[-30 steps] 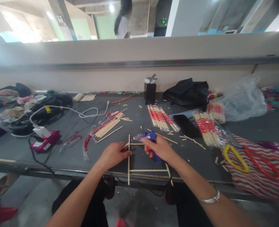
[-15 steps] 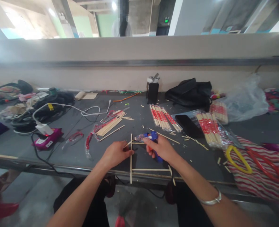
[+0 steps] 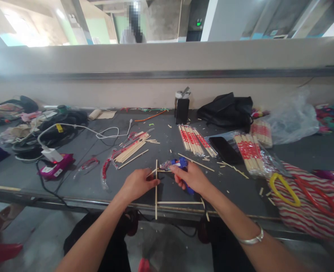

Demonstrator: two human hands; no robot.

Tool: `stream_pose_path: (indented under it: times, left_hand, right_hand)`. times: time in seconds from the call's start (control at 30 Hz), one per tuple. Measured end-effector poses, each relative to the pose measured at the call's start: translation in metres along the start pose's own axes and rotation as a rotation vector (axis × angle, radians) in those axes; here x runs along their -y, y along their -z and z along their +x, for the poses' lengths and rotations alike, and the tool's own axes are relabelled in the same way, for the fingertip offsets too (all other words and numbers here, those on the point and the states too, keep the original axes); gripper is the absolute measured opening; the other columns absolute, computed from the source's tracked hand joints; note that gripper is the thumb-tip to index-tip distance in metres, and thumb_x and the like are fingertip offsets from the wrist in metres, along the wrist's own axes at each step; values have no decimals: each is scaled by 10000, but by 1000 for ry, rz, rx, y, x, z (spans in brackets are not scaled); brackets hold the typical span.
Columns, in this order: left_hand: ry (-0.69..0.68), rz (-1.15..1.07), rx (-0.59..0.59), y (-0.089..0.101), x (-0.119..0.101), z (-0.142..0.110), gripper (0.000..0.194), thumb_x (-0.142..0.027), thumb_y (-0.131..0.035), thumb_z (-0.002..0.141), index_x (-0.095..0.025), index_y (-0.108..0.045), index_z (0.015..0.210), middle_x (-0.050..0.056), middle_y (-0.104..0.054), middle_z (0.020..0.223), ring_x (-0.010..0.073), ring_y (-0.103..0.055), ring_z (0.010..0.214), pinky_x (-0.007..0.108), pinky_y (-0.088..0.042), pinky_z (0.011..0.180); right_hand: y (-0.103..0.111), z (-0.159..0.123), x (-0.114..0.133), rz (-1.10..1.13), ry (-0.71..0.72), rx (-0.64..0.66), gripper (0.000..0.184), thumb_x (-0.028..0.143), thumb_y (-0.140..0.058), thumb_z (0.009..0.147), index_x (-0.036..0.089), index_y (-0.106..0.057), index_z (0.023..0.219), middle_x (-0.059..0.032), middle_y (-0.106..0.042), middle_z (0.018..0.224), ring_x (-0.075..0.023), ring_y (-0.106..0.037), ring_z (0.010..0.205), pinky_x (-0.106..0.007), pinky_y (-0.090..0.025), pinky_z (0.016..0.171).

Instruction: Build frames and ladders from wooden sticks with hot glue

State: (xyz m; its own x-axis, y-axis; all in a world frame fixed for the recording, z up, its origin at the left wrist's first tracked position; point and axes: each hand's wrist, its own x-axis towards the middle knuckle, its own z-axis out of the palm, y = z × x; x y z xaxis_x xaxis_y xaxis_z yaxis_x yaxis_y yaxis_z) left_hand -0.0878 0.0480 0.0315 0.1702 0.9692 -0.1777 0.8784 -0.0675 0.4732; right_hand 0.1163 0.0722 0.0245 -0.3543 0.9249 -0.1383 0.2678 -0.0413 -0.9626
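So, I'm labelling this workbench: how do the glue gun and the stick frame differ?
The glue gun is blue and chunky; the stick frame is pale and slender-barred. The right hand grips the glue gun; the left hand touches the stick frame. Both are being handled.

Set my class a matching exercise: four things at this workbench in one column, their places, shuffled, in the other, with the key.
1. Blue plastic glue gun
2. White plastic charger
3. Yellow plastic loop handle
4. Pale wooden stick frame

A. Over the red-striped cloth
B. At the left hand's fingertips
C. In the right hand
D. On the purple plastic socket box

Pairs: 1-C, 2-D, 3-A, 4-B
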Motion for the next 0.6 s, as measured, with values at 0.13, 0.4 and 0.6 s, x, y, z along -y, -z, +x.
stream_pose_path:
  times: [0.13, 0.4, 0.6]
  left_hand:
    - [11, -3, 8, 1, -2, 0, 295, -466, -548, 772, -184, -594, 695, -4, -589, 669, 126, -483, 595, 234, -259, 521]
    - [0, -3, 12, 0, 0, 0, 309, -488, -531, 779, -195, -589, 701, -5, -590, 676, 129, -476, 594, 231, -258, 530]
    - [4, -3, 9, 0, 0, 0, 307, -484, -542, 770, -192, -572, 679, -11, -567, 651, 125, -464, 581, 231, -245, 520]
  right_hand:
    - [1, 0, -1, 1, -2, 2, 423, 575, -557, 764, 184, -519, 610, 42, -536, 482, -73, -500, 391, -178, -401, 350]
    - [1, -1, 0, -37, -6, -23, 410, 565, -555, 770, 191, -512, 610, 45, -527, 471, -71, -486, 383, -177, -394, 351]
    - [1, -2, 3, -60, -5, -8, 416, 550, -546, 785, 189, -496, 585, 48, -508, 447, -68, -472, 369, -176, -393, 354]
